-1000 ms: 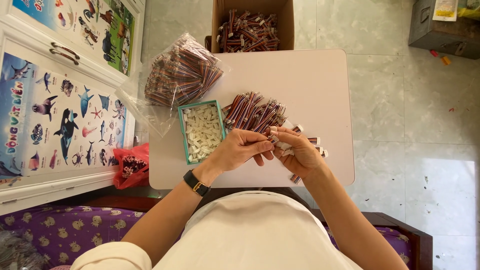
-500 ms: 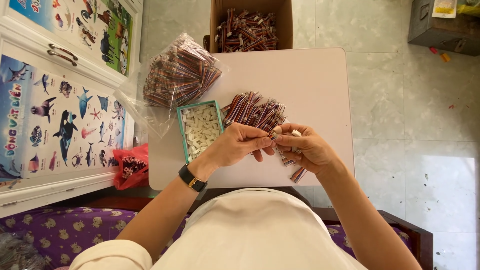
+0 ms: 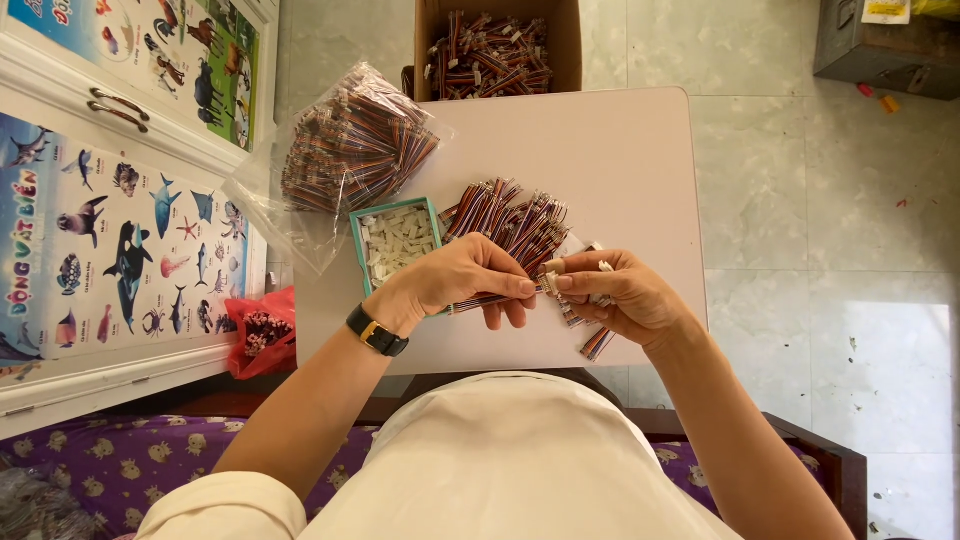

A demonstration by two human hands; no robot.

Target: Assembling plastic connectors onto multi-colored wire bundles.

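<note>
Seen from the head camera, the left hand pinched a thin multicoloured wire strip above the white table, fingers closed on it. The right hand met it, fingertips nipping what looked like a small white connector. The strip seemed light, limp and delicate, best gripped near its end. A teal tray sat beside them.
</note>
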